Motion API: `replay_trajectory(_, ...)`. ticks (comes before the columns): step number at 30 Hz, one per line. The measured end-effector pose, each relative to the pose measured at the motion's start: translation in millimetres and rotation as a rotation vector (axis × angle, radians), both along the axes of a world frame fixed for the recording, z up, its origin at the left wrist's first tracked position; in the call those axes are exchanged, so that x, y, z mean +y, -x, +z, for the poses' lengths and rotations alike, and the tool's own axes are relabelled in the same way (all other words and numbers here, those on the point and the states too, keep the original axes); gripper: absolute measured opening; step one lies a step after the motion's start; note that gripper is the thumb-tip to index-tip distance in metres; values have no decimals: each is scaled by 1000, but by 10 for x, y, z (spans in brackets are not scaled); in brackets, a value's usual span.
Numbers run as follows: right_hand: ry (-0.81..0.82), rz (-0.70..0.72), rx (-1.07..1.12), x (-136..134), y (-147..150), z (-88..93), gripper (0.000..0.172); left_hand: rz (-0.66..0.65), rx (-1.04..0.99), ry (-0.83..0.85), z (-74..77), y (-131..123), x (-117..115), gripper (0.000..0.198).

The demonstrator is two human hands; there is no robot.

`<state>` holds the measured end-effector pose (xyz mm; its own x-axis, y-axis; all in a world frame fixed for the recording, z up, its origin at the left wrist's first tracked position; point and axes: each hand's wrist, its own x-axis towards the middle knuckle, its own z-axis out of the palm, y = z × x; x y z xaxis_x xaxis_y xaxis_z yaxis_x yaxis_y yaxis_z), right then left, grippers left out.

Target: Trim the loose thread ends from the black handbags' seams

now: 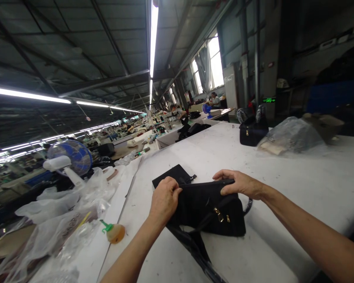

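Note:
A black handbag [215,210] with gold-coloured metal fittings lies tilted on the white table in front of me. My left hand [166,196] is closed on the bag's upper left edge, thumb and fingers pinched together. At the upper right edge my right hand [237,183] grips the rim between thumb and fingers. Behind my left hand a flat black piece [172,175] sticks out; whether it is joined to the bag I cannot tell. A dark strap [194,251], partly in clear wrapping, trails from the bag toward the table's near side.
A small bottle [115,232] with a green spout and amber liquid is at left. Beside it lie crumpled clear plastic bags [73,208] and a blue fan [70,157]. Another black handbag [253,129] stands at the back right, near a plastic-wrapped bundle [295,135]. People work farther off.

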<state>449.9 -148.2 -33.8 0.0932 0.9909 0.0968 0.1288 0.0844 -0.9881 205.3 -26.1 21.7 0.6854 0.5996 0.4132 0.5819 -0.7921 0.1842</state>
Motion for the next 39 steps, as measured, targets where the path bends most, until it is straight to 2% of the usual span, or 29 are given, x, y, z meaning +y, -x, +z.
replay_trajectory(3, 5, 61, -11, 13, -23, 20, 49, 8, -7, 15, -12, 7, 12, 14)
replay_trajectory(6, 24, 104, -53, 22, -50, 39, 41, 24, -22, 38, -34, -9, 33, 15)
replay_trajectory(11, 37, 69, -58, -1, -66, 41, 32, 24, -70, 75, -58, -14, 68, 14)
replay_trajectory(17, 17, -35, 73, -133, -17, -163, 33, -122, -72, 10, -38, 155, 26, 13)
replay_trajectory(21, -77, -249, 42, -97, -3, -315, 29, -151, -2, -88, 24, 157, -94, 14)
replay_trajectory(24, -110, -341, 47, -19, -17, -379, 30, -224, 76, -79, 72, 107, -176, 12)
replay_trajectory(28, -119, -367, 74, 22, -41, -463, 32, -431, 227, 26, 103, 89, -229, 12)
replay_trajectory(30, -134, -326, 59, 15, -52, -518, 32, -471, 248, 57, 91, 94, -229, 10)
replay_trajectory(33, -150, -276, 29, 0, -59, -576, 28, -380, 195, 88, 53, 91, -213, 14)
replay_trajectory(36, -155, -291, -3, -9, -45, -568, 24, -272, 114, 123, 30, 73, -204, 19)
replay_trajectory(39, -172, -311, -49, -26, -14, -516, 22, -242, 91, 128, 37, 45, -211, 22)
